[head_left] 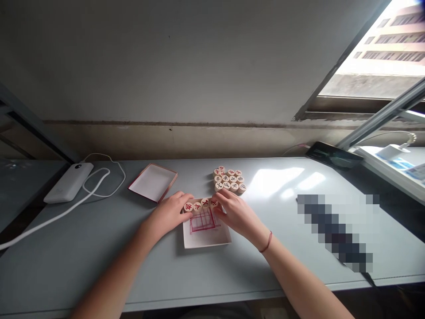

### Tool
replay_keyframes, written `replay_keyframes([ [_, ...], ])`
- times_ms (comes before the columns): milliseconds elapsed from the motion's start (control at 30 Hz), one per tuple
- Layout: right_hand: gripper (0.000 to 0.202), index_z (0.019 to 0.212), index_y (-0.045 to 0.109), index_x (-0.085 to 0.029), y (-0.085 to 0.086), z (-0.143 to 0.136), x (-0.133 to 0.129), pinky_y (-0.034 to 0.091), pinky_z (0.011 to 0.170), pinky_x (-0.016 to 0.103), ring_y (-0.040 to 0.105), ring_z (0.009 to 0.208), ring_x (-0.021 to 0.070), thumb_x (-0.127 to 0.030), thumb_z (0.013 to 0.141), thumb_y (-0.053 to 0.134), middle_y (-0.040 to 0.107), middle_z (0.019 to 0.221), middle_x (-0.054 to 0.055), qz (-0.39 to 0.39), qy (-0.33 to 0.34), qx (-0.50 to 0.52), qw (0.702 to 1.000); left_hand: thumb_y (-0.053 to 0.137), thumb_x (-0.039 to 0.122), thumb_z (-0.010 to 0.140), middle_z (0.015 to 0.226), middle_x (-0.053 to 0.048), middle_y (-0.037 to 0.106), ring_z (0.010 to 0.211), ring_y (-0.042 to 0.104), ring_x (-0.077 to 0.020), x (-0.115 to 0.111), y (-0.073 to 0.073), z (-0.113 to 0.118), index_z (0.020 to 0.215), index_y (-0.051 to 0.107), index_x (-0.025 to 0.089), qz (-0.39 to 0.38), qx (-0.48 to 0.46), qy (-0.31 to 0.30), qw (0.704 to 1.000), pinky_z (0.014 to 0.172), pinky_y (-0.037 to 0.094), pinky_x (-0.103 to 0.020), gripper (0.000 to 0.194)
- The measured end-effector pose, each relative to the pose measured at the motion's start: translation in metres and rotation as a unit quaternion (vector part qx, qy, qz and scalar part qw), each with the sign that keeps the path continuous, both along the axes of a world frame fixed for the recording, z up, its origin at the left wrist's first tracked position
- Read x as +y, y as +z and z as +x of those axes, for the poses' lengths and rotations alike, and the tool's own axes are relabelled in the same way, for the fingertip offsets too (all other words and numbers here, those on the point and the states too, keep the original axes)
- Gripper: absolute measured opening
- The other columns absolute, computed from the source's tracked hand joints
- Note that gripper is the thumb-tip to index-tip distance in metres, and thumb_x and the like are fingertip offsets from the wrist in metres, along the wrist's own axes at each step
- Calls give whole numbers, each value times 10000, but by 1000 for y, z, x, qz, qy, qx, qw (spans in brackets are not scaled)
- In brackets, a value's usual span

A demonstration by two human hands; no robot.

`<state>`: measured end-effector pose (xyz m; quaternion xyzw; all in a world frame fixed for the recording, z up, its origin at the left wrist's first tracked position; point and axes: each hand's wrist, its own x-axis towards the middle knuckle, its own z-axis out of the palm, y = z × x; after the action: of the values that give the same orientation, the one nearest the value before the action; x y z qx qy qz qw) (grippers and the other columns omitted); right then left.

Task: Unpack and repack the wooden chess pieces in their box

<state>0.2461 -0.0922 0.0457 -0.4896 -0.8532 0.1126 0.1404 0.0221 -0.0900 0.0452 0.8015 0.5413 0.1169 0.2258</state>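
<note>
A row of round wooden pieces [201, 205] with red characters lies along the far side of a white open box [207, 241]. My left hand [172, 210] grips the row's left end, and my right hand [231, 210] grips its right end, so the row is pinched between them. Pink lines are drawn on the box's bottom. Just beyond the box stands a stacked block of wooden pieces [229, 179], with black and red characters on top. Left of the hands lies an open box lid [152, 182], inner side up.
A white power bank [68, 182] with white cables [66, 212] is at the left. A dark phone [334, 156] leans near the right frame post. A blurred dark object [335, 232] lies on the desk's right side. A wall stands behind the grey desk [159, 274].
</note>
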Motion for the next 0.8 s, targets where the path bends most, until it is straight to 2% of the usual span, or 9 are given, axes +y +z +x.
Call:
replay_keyframes([
  [167,53,906,567,-209,2,6,8,452,604,267,565,716,151,-205,856,551,563,934,49,-15,-3,49,999,530,186,807,950,-26,638,822,651,-197,1,0,6,1020,626,239,9,-2,6,1000,717,487,-270,240],
  [267,133,973,577,-206,12,9,23,439,600,267,570,692,143,-293,887,524,580,1019,70,-2,-41,76,996,582,229,792,979,-36,629,830,658,-218,-1,3,13,1059,620,235,-2,26,20,999,709,489,-286,269],
  [367,191,1019,593,-202,22,4,48,418,614,276,583,691,158,-295,892,486,601,1047,90,17,-103,31,994,631,366,792,1010,-60,613,824,662,-258,-5,3,22,1098,611,230,17,87,41,995,653,481,-303,336],
  [467,267,1079,595,-193,26,-8,74,394,588,286,613,734,211,-320,867,493,619,1051,117,-9,-152,-52,987,579,424,845,998,-67,597,776,662,-250,-7,-1,29,1066,619,234,48,130,56,989,586,452,-284,294],
  [567,260,1056,615,-181,23,-20,92,386,568,292,637,799,263,-281,846,498,644,1017,141,-50,-161,-124,978,536,407,883,967,-57,588,751,662,-231,-7,-6,30,1028,622,239,55,140,57,987,565,439,-268,238],
  [667,189,937,653,-173,18,-28,102,387,560,288,651,800,277,-197,813,513,670,927,146,-82,-161,-175,968,546,392,882,958,-59,581,767,662,-235,-7,-8,29,1015,622,234,51,131,54,989,585,452,-276,221],
  [800,157,846,674,-158,14,-32,109,388,579,271,660,781,258,-129,776,537,685,861,144,-90,-174,-190,962,564,484,859,999,-66,587,821,657,-245,-7,-5,26,1088,610,232,36,118,49,991,655,490,-304,344],
])
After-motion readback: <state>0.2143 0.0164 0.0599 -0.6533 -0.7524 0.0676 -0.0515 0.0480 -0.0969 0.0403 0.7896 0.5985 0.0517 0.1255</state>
